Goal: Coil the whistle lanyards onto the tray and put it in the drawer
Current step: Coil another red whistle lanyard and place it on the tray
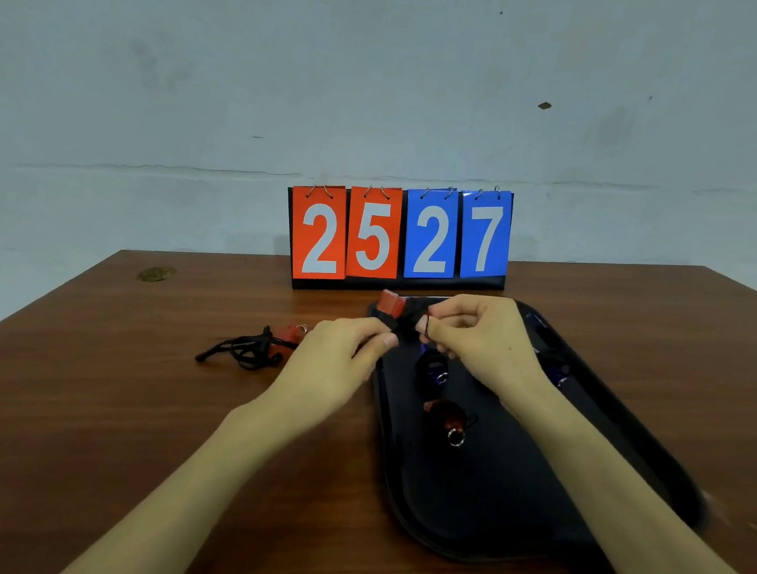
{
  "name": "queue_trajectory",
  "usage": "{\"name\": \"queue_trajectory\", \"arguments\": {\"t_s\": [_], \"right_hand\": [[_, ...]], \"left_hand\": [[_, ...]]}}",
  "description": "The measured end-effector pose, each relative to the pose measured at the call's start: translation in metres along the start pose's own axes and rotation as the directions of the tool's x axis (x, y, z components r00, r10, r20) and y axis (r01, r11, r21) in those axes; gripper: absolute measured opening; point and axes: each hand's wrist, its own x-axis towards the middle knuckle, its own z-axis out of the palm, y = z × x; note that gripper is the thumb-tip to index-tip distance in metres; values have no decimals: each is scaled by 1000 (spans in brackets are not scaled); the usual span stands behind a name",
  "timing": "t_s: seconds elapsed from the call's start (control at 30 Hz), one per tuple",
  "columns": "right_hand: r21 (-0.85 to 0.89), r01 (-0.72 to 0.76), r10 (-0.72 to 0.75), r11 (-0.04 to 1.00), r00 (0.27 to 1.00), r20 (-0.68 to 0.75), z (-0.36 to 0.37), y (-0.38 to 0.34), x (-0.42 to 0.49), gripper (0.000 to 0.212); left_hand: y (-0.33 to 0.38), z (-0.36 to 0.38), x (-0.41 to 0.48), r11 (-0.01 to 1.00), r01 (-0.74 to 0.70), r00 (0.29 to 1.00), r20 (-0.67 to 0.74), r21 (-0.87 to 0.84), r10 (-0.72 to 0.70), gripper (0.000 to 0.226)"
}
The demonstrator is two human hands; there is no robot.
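Smooth brown wood-grain table (174, 406), matt black tray (486, 502), cord lanyards (243, 350), metal rings (456, 438).

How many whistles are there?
5. One red whistle in the hands, one red on the table, three on the tray: blue, red, blue by the right arm, which may hide more.

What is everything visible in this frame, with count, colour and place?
table: one, brown wood, under everything
scoreboard: one, red and blue cards reading 25 and 27, at the table's far edge
tray: one, black, on the table right of centre
coiled whistles: at least three, one red and two blue, on the tray
loose whistle: one, red with an uncoiled black lanyard, on the table left of the tray
held whistle: one, red with a black lanyard, above the tray's far end
hands: two, bare; left hand and right hand pinch the held whistle's lanyard
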Motion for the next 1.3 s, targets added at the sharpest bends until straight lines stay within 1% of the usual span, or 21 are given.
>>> {"name": "queue_trajectory", "arguments": {"t_s": [0.1, 0.2, 0.27, 0.37, 0.5, 0.6, 0.67, 0.77, 0.87, 0.9, 1.0, 1.1, 1.17, 1.23, 1.3], "right_hand": [[-183, 49, -64, 982, 995, -75, 4, 6, 0, 11], [-303, 80, -106, 950, 992, -71, 9, 10, -1, 7], [-359, 101, -131, 928, 989, -61, 10, 11, -2, 7], [-432, 132, -154, 892, 988, -16, 10, 11, -3, 8], [-463, 190, -154, 866, 981, 115, 9, 7, -3, 10], [-419, 234, -146, 877, 962, 232, 5, 4, -3, 8], [-364, 232, -129, 902, 950, 285, 2, 2, -3, 8], [-241, 190, -103, 952, 938, 331, -3, 0, -1, 7], [-143, 170, -103, 975, 916, 388, -4, 1, -1, 7], [-115, 160, -100, 980, 907, 409, -5, 1, -1, 7], [-42, 132, -96, 990, 876, 473, -5, -1, -2, 7], [5, 110, -96, 994, 844, 527, -5, -2, -3, 7], [29, 87, -89, 996, 825, 559, -5, -3, -5, 9], [68, 60, -89, 996, 802, 591, -5, -5, -6, 7], [113, 36, -98, 993, 782, 615, -6, -6, -7, 7]], "left_hand": [[-4, 1, 1, 998, 12, 1000, 4, 66, -13, 23], [-5, 0, 0, 994, 21, 1000, 17, 110, -23, 27], [-5, -2, 1, 988, -5, 1000, 11, 155, 3, 23], [-3, -4, 0, 978, -68, 997, -28, 198, 75, 13], [-2, -8, 1, 984, -139, 988, -54, 115, 146, 8], [-5, -12, 3, 995, -87, 993, -82, -40, 84, 6], [-6, -14, 3, 987, -42, 997, -68, -158, 32, 9], [-6, -20, 5, 972, -14, 1000, -2, -234, 13, 17], [-6, -28, 6, 950, 55, 993, 114, -308, -21, 19], [-7, -30, 6, 928, 96, 988, 148, -361, -45, 18], [-8, -35, 4, 815, 214, 969, 224, -539, -106, 13], [-10, -39, 4, 744, 329, 924, 361, -582, -127, 16], [-11, -41, 4, 688, 400, 883, 455, -606, -113, 13], [-13, -42, 3, 633, 441, 861, 500, -636, -98, 12], [-13, -41, 3, 606, 463, 855, 506, -647, -114, 12]]}}
